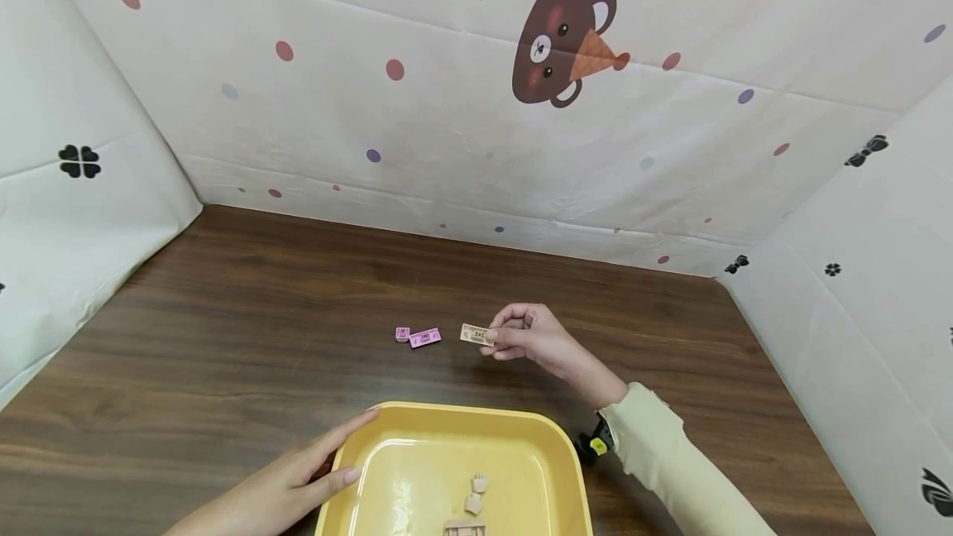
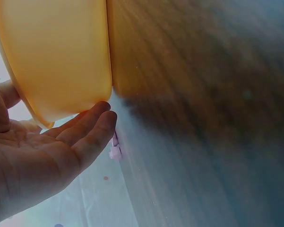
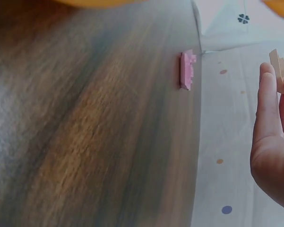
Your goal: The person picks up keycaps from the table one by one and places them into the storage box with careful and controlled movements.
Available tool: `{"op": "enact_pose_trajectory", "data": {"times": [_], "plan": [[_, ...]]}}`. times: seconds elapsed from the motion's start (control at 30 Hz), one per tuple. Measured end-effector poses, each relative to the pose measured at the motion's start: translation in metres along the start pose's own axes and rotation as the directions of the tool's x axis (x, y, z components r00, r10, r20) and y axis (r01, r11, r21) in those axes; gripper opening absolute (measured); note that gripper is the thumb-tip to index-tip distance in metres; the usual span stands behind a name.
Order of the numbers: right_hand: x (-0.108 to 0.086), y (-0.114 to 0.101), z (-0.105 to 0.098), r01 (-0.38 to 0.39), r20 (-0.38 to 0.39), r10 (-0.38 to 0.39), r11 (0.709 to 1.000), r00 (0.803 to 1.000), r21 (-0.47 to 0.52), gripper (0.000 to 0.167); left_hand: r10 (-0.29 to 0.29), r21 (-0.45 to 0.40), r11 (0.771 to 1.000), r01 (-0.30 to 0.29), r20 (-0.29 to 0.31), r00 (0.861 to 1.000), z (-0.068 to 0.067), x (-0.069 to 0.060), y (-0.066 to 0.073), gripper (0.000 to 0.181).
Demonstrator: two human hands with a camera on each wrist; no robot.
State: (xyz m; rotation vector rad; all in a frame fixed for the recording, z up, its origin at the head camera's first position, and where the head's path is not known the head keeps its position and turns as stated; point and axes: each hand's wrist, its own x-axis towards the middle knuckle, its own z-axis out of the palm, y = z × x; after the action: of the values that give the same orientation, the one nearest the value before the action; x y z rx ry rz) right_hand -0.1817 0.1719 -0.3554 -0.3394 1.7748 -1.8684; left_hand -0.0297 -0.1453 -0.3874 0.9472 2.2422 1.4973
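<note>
My right hand (image 1: 532,335) pinches a small beige rectangular piece (image 1: 473,333) with dark printing between thumb and fingers, held over the table. In the right wrist view, the beige piece (image 3: 278,71) is seen edge-on. To its left on the wood lie a pink rectangular piece (image 1: 425,338) and a smaller pink piece (image 1: 402,334), side by side. My left hand (image 1: 286,478) grips the left rim of a yellow tray (image 1: 476,418), its thumb inside. From the left wrist, the fingers (image 2: 92,125) show against the tray's outer wall.
Inside the tray lie two small beige blocks (image 1: 476,495) and a larger beige piece (image 1: 465,528), cut off by the frame's edge. The dark wooden table (image 1: 246,296) is bordered by white printed sheets (image 1: 447,122) at the back and both sides.
</note>
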Motion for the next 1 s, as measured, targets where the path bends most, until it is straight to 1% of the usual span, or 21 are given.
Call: {"op": "enact_pose_trajectory", "data": {"times": [0.13, 0.27, 0.4, 0.5, 0.57, 0.63, 0.8, 1.0], "plan": [[-0.010, -0.004, 0.000, 0.010, 0.007, -0.010, 1.000, 1.000, 0.023, 0.006, 0.016, 0.007, 1.000, -0.016, -0.004, 1.000, 0.000, 0.000, 0.000, 0.055], [-0.019, -0.009, 0.000, 0.013, 0.014, -0.013, 1.000, 1.000, 0.027, 0.009, 0.035, 0.038, 0.999, -0.035, -0.021, 0.999, 0.001, -0.001, 0.000, 0.055], [-0.028, -0.012, 0.002, 0.023, 0.030, -0.024, 0.999, 0.999, 0.029, 0.008, 0.055, 0.070, 0.996, -0.052, -0.040, 0.998, 0.002, -0.001, 0.000, 0.055], [-0.034, -0.013, 0.004, 0.038, 0.047, -0.039, 0.999, 0.998, 0.022, 0.007, 0.059, 0.095, 0.994, -0.053, -0.053, 0.997, 0.003, -0.001, 0.000, 0.054], [-0.038, -0.013, 0.005, 0.051, 0.060, -0.051, 0.999, 0.997, 0.005, 0.007, 0.052, 0.119, 0.992, -0.045, -0.063, 0.997, 0.003, -0.001, 0.000, 0.054], [-0.043, -0.014, 0.006, 0.067, 0.077, -0.066, 0.998, 0.995, -0.010, 0.007, 0.032, 0.143, 0.989, -0.022, -0.067, 0.997, 0.003, -0.001, 0.001, 0.054], [-0.055, -0.016, 0.011, 0.101, 0.125, -0.099, 0.995, 0.987, -0.010, 0.006, -0.013, 0.215, 0.976, 0.030, -0.081, 0.997, 0.002, -0.001, 0.003, 0.054], [-0.066, -0.015, 0.017, 0.132, 0.177, -0.129, 0.991, 0.976, -0.009, 0.008, -0.018, 0.241, 0.970, 0.039, -0.091, 0.996, 0.002, -0.001, 0.005, 0.054]]}}
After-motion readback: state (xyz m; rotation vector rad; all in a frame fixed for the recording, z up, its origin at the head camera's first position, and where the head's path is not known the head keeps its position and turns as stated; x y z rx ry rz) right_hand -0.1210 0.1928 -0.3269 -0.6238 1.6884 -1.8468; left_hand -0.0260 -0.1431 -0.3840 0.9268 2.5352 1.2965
